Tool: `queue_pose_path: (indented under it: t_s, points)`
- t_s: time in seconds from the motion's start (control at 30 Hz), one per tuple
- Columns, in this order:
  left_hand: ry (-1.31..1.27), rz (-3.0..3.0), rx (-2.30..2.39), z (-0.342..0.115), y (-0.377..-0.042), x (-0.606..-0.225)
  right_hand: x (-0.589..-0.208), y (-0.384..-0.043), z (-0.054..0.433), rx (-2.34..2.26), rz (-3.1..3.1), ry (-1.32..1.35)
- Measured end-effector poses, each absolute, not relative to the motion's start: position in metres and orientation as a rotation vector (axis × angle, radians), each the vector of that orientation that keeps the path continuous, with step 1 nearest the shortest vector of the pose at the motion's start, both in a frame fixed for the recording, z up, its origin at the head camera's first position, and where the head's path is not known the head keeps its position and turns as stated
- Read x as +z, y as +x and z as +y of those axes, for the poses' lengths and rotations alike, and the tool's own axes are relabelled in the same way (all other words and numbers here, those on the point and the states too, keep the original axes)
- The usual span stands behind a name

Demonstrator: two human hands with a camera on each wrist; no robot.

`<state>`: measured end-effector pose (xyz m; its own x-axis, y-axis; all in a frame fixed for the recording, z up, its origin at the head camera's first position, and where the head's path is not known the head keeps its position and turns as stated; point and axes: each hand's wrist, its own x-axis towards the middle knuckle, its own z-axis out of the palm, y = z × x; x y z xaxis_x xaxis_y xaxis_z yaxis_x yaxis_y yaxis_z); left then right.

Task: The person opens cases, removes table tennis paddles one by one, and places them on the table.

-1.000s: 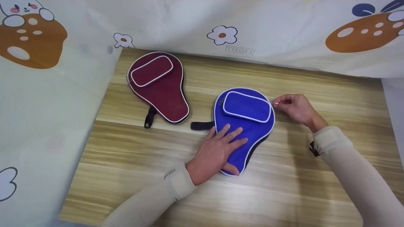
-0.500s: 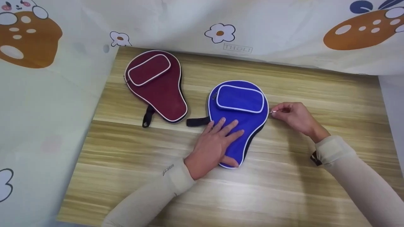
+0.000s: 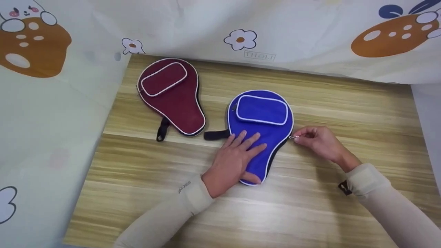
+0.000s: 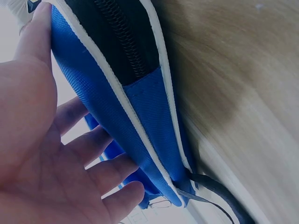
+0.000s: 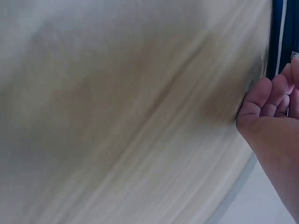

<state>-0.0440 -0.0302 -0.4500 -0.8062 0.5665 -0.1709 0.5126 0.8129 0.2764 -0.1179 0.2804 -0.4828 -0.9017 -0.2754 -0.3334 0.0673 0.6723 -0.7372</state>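
Observation:
A blue paddle-shaped case [image 3: 262, 132] with white piping and a raised front pocket lies on the wooden table. My left hand [image 3: 232, 162] rests on its lower half with the fingers spread straight. At the case's right edge my right hand [image 3: 318, 143] pinches a small metal zipper pull [image 3: 292, 137] between thumb and finger. The left wrist view shows the case's side, where a black zipper [image 4: 124, 39] runs along a dark band between two white pipings. In the right wrist view the right hand's fingers are curled beside the case, and the pull is only partly visible.
A dark red case [image 3: 175, 98] of the same shape lies at the back left, with a black strap [image 3: 162, 129]. Another black strap [image 3: 216, 134] sticks out left of the blue case. A patterned cloth [image 3: 193, 27] hangs behind the wooden table [image 3: 144, 182].
My right hand has slid the zipper pull down along the blue case's right edge, from beside the pocket to where the case narrows. The left hand stays on the case.

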Motion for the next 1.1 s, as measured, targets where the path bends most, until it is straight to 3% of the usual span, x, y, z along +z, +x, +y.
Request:
queue_pose_path:
  t_s: [1.1]
  points:
    - [0.872, 2.771, 0.342, -0.035, -0.041, -0.454, -0.482, -0.057, 0.233, -1.182, 2.214, -0.410]
